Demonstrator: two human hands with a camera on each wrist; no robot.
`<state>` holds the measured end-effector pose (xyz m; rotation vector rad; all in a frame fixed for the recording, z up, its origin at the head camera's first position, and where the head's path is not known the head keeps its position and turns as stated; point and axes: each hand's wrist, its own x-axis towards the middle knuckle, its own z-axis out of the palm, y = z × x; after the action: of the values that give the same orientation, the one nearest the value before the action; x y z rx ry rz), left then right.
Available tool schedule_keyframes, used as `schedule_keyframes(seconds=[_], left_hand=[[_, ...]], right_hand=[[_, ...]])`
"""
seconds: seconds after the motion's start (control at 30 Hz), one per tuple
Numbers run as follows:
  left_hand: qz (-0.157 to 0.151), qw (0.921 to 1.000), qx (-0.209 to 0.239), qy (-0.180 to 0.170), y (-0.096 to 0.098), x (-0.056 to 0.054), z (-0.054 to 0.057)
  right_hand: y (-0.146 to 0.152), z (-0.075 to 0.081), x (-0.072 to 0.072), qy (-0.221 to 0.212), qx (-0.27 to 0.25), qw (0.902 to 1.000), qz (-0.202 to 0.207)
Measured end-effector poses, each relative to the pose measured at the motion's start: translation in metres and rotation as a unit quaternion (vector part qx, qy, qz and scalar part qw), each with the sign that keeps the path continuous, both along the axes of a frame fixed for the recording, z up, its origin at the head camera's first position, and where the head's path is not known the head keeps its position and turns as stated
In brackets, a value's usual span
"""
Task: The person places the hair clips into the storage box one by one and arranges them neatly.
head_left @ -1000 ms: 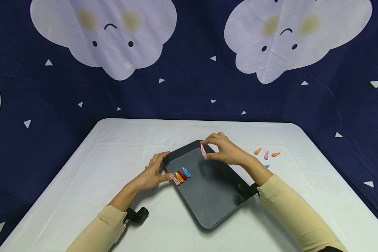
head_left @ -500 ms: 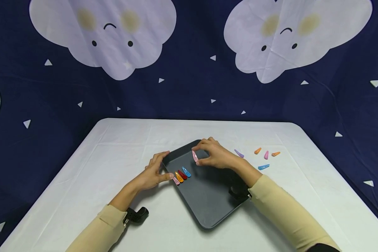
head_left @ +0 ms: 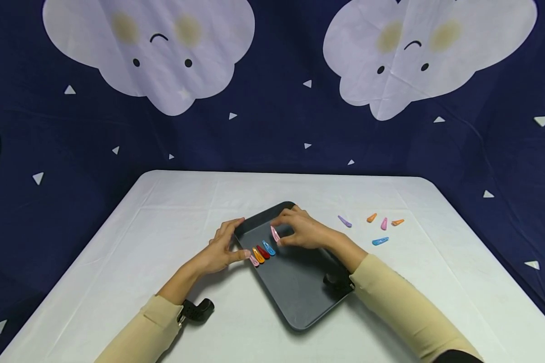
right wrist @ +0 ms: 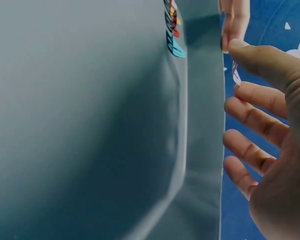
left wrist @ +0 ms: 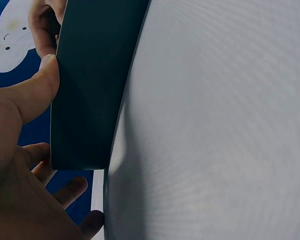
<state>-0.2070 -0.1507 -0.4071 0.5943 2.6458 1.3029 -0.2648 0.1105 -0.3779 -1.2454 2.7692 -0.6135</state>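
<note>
In the head view a dark grey baking tray [head_left: 295, 297] lies at an angle on the white table. My right hand [head_left: 304, 231] pinches a pink snap hair clip [head_left: 275, 234] between thumb and index finger, above the tray's far end. The right wrist view shows that clip as a thin pink sliver at the fingertips, the other fingers spread. A row of clips lies along the tray's left side: pink [head_left: 254, 261], yellow-orange [head_left: 258, 255], red [head_left: 263, 252] and blue [head_left: 269, 248]. My left hand [head_left: 222, 249] rests at the tray's left corner, thumb against the rim.
On the table right of the tray lie a purple clip [head_left: 344, 221], two orange clips [head_left: 371, 218], another pink clip [head_left: 384, 224] and a blue clip [head_left: 380, 241]. A dark blue cloth [head_left: 272, 131] with clouds hangs behind the table.
My right hand has moved left and nearer with the pink clip, toward the row in the tray. The purple and blue clips on the table have come into sight. My left hand stays put.
</note>
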Motion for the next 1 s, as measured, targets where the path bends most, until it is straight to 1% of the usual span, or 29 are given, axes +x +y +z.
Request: schedule_keyframes(seconds=[0.37, 0.67, 0.9, 1.0], left_hand=[[-0.001, 1.0, 0.003, -0.003, 0.001, 0.0, 0.0], [-0.003, 1.0, 0.005, -0.003, 0.0, 0.0, 0.0], [-0.003, 1.0, 0.005, -0.005, 0.001, 0.0, -0.001], [-0.003, 1.0, 0.005, -0.003, 0.001, -0.001, -0.001]], right_hand=[[-0.004, -0.007, 0.0, -0.011, 0.032, 0.9994, -0.008], [-0.004, -0.016, -0.002, -0.025, 0.043, 0.9987, 0.006], [-0.004, -0.019, -0.002, -0.044, 0.058, 0.9973, 0.004], [-0.004, -0.019, -0.003, -0.042, 0.06, 0.9973, 0.005]])
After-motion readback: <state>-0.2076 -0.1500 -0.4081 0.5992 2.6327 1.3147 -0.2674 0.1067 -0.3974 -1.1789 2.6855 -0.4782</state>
